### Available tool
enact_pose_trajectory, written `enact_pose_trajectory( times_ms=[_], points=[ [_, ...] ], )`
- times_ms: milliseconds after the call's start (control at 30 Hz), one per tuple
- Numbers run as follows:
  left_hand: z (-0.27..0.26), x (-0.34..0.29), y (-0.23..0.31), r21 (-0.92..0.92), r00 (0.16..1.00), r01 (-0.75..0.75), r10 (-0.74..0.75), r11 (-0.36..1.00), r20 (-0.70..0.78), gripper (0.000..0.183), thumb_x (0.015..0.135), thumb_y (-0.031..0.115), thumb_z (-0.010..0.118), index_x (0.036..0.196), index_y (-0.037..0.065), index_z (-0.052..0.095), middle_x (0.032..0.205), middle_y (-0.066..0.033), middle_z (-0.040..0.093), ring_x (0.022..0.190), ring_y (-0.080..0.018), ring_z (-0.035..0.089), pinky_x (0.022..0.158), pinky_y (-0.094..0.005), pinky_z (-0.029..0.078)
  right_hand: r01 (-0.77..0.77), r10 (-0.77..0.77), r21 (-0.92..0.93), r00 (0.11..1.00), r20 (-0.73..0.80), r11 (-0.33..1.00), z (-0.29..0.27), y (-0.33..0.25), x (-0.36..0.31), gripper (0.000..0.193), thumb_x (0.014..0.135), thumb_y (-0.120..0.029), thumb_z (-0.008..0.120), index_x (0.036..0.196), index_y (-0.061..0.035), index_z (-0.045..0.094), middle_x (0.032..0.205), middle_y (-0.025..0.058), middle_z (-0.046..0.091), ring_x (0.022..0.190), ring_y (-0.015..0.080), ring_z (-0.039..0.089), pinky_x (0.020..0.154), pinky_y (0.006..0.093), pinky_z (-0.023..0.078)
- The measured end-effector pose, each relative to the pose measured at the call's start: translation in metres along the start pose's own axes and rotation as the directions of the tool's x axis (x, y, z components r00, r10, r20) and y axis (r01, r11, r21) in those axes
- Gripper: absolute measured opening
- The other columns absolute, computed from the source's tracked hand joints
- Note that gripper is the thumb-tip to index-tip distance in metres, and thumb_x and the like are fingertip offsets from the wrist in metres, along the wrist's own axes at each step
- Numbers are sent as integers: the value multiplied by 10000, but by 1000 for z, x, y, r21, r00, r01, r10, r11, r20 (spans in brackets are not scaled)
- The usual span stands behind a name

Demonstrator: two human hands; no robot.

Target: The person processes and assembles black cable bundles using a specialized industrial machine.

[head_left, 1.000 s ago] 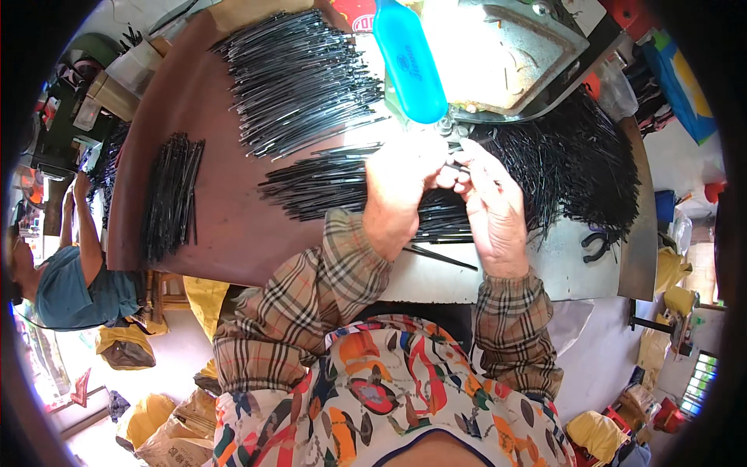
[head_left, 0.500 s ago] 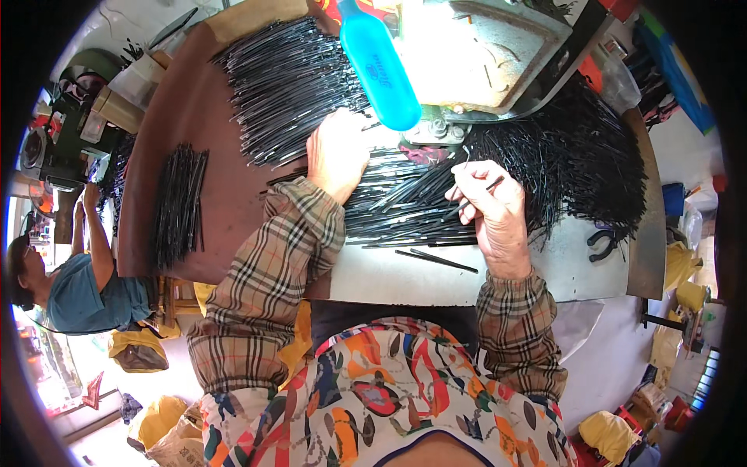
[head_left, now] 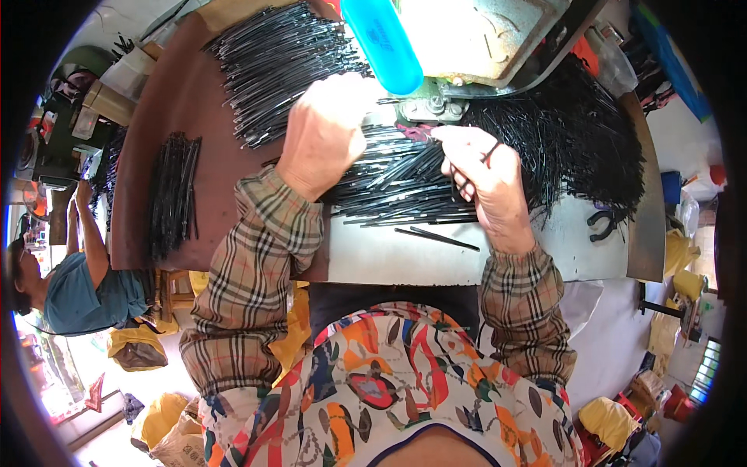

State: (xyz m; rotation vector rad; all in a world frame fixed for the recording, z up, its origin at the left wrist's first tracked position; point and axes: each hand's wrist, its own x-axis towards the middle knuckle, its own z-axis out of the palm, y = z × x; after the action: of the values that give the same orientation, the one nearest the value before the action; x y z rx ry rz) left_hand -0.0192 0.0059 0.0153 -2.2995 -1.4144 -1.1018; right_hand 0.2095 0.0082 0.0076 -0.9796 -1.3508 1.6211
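Note:
My left hand [head_left: 323, 136] is closed in front of the lit machine, beside a row of thin black strips [head_left: 284, 62]. Glare washes out its fingertips, so what they hold, if anything, is hidden. My right hand [head_left: 492, 183] is closed with a thin black strip [head_left: 492, 150] running between its fingers. Under and between both hands spreads a pile of black strips [head_left: 389, 183], some catching the light. Just beyond the hands sit the machine's metal clamp plate [head_left: 432, 110] and a scrap of dark pink cloth [head_left: 414, 132].
A blue bottle-shaped piece [head_left: 383, 50] hangs before the machine head [head_left: 506, 47]. A tangled black heap [head_left: 583, 148] covers the right side, with pliers [head_left: 601, 226] near it. A separate bundle [head_left: 174, 194] lies left. Another person [head_left: 89, 288] works at far left.
My left hand has moved a little left and away from me, its back now turned more toward view. My right hand has risen slightly toward the clamp plate. The view has shifted somewhat.

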Motion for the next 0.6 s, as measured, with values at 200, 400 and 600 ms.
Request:
enact_pose_trajectory(
  times_ms=[200,400,600],
  points=[
    [28,-5,30,-573,915,367,-396,733,79,122,921,69,562,969,-27,619,741,-21,596,619,-79,523,531,-224,435,217,-222,-66,973,-68,974,12,5,14,148,908,-66,574,988,38,643,780,14,607,690,58,530,614,202,424],
    [33,-10,44,-786,671,617,-490,-47,556,105,924,128,583,910,24,583,757,-21,577,571,-54,467,464,-187,355,260,-264,-58,960,-89,964,7,22,19,182,915,-69,574,1038,42,650,817,30,626,701,67,558,608,199,435],
    [41,-15,44,-800,648,570,-496,-188,578,123,919,128,600,915,6,586,764,-24,583,569,-63,479,464,-192,366,251,-259,-87,961,-96,964,7,26,18,184,909,-65,581,1044,37,654,785,28,631,683,64,560,587,199,444]
  ],
)
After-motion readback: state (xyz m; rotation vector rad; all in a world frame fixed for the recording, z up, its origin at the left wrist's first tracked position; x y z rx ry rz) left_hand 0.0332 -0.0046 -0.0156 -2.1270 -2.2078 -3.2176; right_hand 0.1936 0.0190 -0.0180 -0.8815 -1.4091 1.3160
